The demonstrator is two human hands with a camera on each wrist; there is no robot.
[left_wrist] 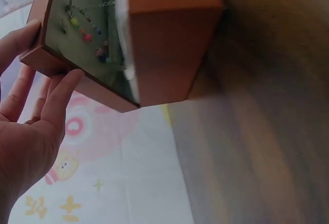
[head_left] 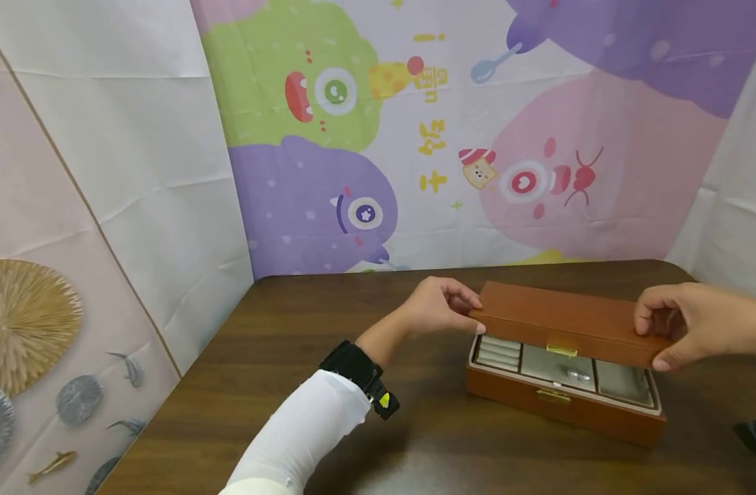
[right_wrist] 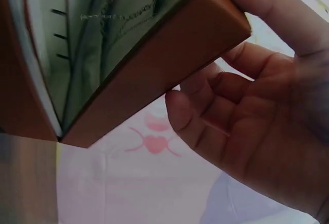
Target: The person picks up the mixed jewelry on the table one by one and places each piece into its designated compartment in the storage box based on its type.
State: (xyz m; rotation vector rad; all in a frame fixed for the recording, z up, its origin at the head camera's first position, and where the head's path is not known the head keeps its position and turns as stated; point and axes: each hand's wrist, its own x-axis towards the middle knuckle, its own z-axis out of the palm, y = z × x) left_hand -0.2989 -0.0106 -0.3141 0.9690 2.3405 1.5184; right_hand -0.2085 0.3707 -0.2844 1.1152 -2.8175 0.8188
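Observation:
A brown jewelry box [head_left: 508,392] stands on the table with its lid [head_left: 557,313] partly raised. At the lid's left end, my left hand [head_left: 436,306] pinches the corner between thumb and fingers. My right hand [head_left: 699,316] grips the opposite end, thumb at the front edge. Inside the box show pale ring rolls [head_left: 500,353] and lined compartments, with small shiny pieces [head_left: 577,375] in the middle one. A necklace with colored beads [left_wrist: 87,36] hangs against the lid's lining in the left wrist view. Chains [right_wrist: 128,21] hang there too in the right wrist view.
The dark wooden table [head_left: 278,344] extends to the left of the box. A small black object [head_left: 755,437] lies at the right edge. Behind the table hangs a cartoon-printed cloth [head_left: 439,227], with white cloth [head_left: 161,137] at the side.

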